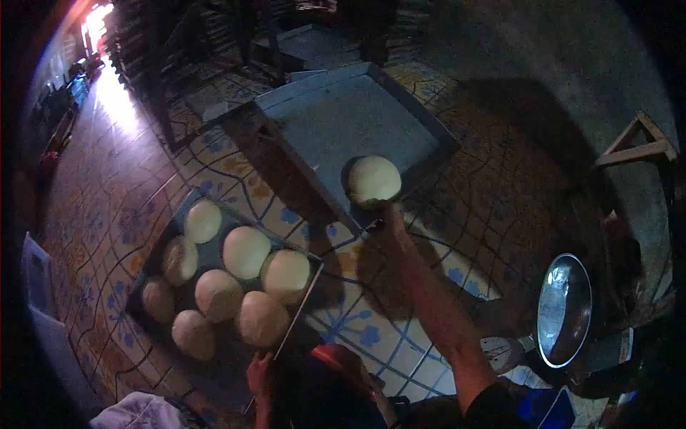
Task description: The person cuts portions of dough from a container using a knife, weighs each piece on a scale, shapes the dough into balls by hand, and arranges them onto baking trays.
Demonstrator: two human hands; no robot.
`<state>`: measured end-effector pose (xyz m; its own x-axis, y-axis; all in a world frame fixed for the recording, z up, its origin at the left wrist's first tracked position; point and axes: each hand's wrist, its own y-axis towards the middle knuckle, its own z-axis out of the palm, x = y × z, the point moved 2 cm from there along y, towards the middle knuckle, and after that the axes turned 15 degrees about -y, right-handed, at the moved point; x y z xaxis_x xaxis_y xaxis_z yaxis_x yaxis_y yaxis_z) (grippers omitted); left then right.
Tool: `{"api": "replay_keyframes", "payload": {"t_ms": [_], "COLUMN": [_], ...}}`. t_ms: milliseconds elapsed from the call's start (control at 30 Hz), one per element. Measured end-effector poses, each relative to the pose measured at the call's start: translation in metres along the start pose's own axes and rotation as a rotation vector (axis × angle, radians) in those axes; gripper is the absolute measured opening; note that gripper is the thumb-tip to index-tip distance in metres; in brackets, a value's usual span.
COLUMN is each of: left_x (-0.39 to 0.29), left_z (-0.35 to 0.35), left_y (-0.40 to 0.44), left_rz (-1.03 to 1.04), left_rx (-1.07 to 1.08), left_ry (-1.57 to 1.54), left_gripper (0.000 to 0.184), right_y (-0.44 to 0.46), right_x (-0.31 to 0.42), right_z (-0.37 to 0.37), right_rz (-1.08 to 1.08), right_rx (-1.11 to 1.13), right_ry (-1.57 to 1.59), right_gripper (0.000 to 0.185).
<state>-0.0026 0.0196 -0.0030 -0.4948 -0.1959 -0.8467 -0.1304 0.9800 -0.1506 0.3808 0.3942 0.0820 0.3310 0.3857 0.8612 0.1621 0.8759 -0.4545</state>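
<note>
My right hand (384, 209) reaches out over the near corner of a large square metal tray (321, 118). Its fingers hold a round pale bun (376, 179) from the near side; whether the bun is baked or raw dough I cannot tell. Down at the lower left, my left hand (261, 373) is closed on the near edge of a smaller dark tray (306, 297). Several round buns sit in that tray, among them a bright one (246, 252) and a browner one (263, 319). The fingertips of both hands are partly hidden.
Patterned tiles (364, 332) cover the floor. On the right stand a shiny metal bowl (564, 311) and a wooden frame (636, 151). Another tray (314, 44) lies at the back. A pale cloth (139, 412) is at the lower left. Bright light enters at the upper left.
</note>
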Motion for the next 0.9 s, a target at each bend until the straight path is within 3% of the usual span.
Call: {"api": "replay_keyframes", "payload": {"t_ms": [67, 100, 167, 233, 333, 367, 467, 567, 633, 733, 833, 900], "left_x": [-0.023, -0.066, -0.098, -0.071, -0.064, -0.065, -0.047, -0.072, -0.07, -0.071, -0.07, -0.064], "left_z": [-0.013, 0.036, 0.001, 0.0, 0.001, 0.0, 0.001, -0.004, -0.002, -0.003, -0.013, -0.02], "left_y": [0.023, -0.032, -0.02, -0.018, -0.013, -0.011, -0.016, -0.008, -0.011, -0.018, -0.022, -0.025], "left_rz": [-0.015, -0.04, 0.065, 0.068, 0.019, -0.003, 0.271, -0.005, 0.074, 0.151, 0.124, 0.081], "left_rx": [-0.056, -0.005, -0.072, -0.062, -0.022, -0.005, -0.139, -0.036, -0.142, -0.202, -0.201, -0.178], "left_ry": [0.387, 0.221, 0.182, 0.28, 0.343, 0.354, 0.274, 0.49, 0.421, 0.453, 0.484, 0.555], "left_gripper": [0.023, 0.022, 0.02, 0.022, 0.021, 0.021, 0.015, 0.012, 0.011, 0.011, 0.011, 0.011], "right_y": [0.008, -0.051, -0.085, -0.108, -0.172, -0.197, -0.213, -0.247, -0.246, -0.253, -0.274, -0.243], "right_x": [-0.025, -0.007, -0.018, -0.04, -0.062, -0.063, -0.106, -0.111, -0.129, -0.146, -0.129, -0.187], "right_z": [0.015, -0.045, -0.025, -0.041, -0.062, -0.066, -0.119, -0.137, -0.156, -0.172, -0.162, -0.212], "right_rz": [-0.056, -0.06, -0.115, -0.142, -0.227, -0.155, -0.093, 0.007, 0.129, 0.096, -0.038, -0.137], "right_rx": [0.137, 0.091, 0.084, 0.05, 0.241, 0.185, 0.177, 0.124, 0.238, -0.059, 0.0, 0.033], "right_ry": [0.216, 0.088, 0.169, 0.215, 0.317, 0.312, 0.251, 0.41, 0.562, 0.538, 0.414, 0.312], "right_gripper": [0.044, 0.043, 0.042, 0.045, 0.051, 0.05, 0.052, 0.053, 0.054, 0.052, 0.049, 0.043]}}
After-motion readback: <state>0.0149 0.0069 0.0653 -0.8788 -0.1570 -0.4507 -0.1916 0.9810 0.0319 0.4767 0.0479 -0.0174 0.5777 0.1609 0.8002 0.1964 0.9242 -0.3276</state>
